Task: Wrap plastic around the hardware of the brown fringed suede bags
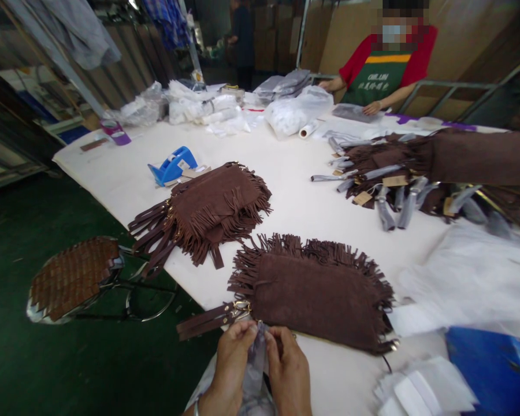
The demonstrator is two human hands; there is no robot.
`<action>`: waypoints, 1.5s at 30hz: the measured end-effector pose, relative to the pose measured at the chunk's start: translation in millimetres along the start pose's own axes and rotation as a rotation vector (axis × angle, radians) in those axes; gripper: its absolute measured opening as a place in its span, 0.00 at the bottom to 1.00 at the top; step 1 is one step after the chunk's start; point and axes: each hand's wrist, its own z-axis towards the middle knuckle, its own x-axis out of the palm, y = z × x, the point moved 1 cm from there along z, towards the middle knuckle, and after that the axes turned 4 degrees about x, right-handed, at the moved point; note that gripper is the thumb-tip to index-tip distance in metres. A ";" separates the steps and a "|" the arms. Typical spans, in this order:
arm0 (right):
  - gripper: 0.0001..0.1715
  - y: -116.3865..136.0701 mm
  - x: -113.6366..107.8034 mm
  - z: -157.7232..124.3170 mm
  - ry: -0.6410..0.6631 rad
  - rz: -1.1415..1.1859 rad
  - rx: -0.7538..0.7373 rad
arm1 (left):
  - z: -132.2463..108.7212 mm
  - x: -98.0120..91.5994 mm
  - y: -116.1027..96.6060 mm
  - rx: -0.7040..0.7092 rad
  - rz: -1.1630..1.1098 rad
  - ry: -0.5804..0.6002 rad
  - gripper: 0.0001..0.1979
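A brown fringed suede bag [316,294] lies flat in front of me at the table's near edge, its wrist strap [205,322] and gold clasp [241,307] at the left end. Just below the bag's near left corner, my left hand [231,361] pinches a greyish clear plastic wrap [255,367]. My right hand [288,370] is closed on the same plastic from the other side. The plastic hangs down between both hands toward my lap. What lies inside it at the fingertips is too small to make out.
A stack of similar fringed bags [219,199] sits beyond, near a blue tape dispenser [173,166]. More bags with wrapped straps [472,156] lie at right. White paper tags [429,390] and a blue packet [489,364] are near right. A co-worker [381,69] stands across; a stool [73,277] is left.
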 end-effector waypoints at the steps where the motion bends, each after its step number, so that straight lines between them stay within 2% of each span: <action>1: 0.15 1.0 -0.8 1.4 -0.002 -0.007 0.003 | -1.4 -0.5 -1.0 -0.007 -0.005 0.008 0.19; 8: 0.18 2.8 2.1 5.9 -0.036 -0.041 0.007 | -12.9 -5.7 -9.0 -0.088 -0.013 0.042 0.22; 12: 0.18 1.9 6.1 4.6 -0.058 -0.068 0.003 | -13.0 -4.1 -7.5 -0.074 -0.052 0.044 0.21; 18: 0.15 6.1 8.7 3.1 -0.173 -0.178 -0.157 | -0.8 1.6 3.0 -0.043 -0.007 -0.045 0.20; 23: 0.13 3.9 8.8 1.3 -0.155 -0.184 -0.325 | 3.2 4.4 4.1 0.047 0.030 -0.042 0.13; 28: 0.17 -0.2 12.1 -5.6 -0.071 -0.195 -0.391 | 2.6 6.4 0.6 0.227 0.086 -0.017 0.07; 31: 0.17 -0.1 13.6 -6.5 -0.055 -0.132 -0.378 | 3.1 6.2 2.7 0.281 0.151 0.002 0.05; 36: 0.17 1.8 9.9 0.0 -0.019 0.086 -0.270 | 0.7 5.9 -0.6 0.344 0.217 0.071 0.08; 38: 0.17 5.0 6.9 -2.1 -0.006 0.134 -0.239 | -4.9 4.7 -4.6 0.319 0.239 0.113 0.09; 41: 0.17 11.1 4.1 -7.8 -0.025 0.123 -0.209 | -9.7 -3.2 -7.0 0.185 0.238 0.148 0.15; 45: 0.15 7.6 2.5 6.9 0.068 0.017 -0.160 | 16.6 -12.8 -1.1 0.053 0.287 0.115 0.23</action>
